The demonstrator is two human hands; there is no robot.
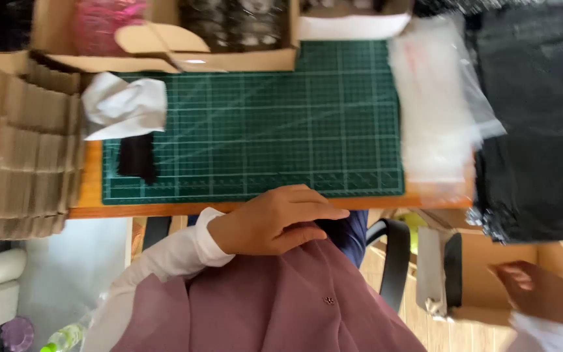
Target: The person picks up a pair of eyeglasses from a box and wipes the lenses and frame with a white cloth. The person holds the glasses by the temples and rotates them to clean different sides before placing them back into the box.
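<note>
My left hand (275,221) lies flat on the mauve garment (294,300) over my lap, just below the table's front edge, fingers pointing right and holding nothing. My right hand (539,290) is low at the far right, inside an open cardboard box (477,306) beside the table. It is blurred, its fingers look curled, and I cannot tell whether it holds anything. A green cutting mat (262,124) covers the wooden table (164,210) in front of me, and neither hand is on it.
A white cloth (125,104) and a black piece (137,156) lie at the mat's left end. Stacked cardboard pieces (30,150) stand farther left. Clear plastic bags (434,104) and a black fabric pile (535,124) sit right. Open cartons (229,60) line the back.
</note>
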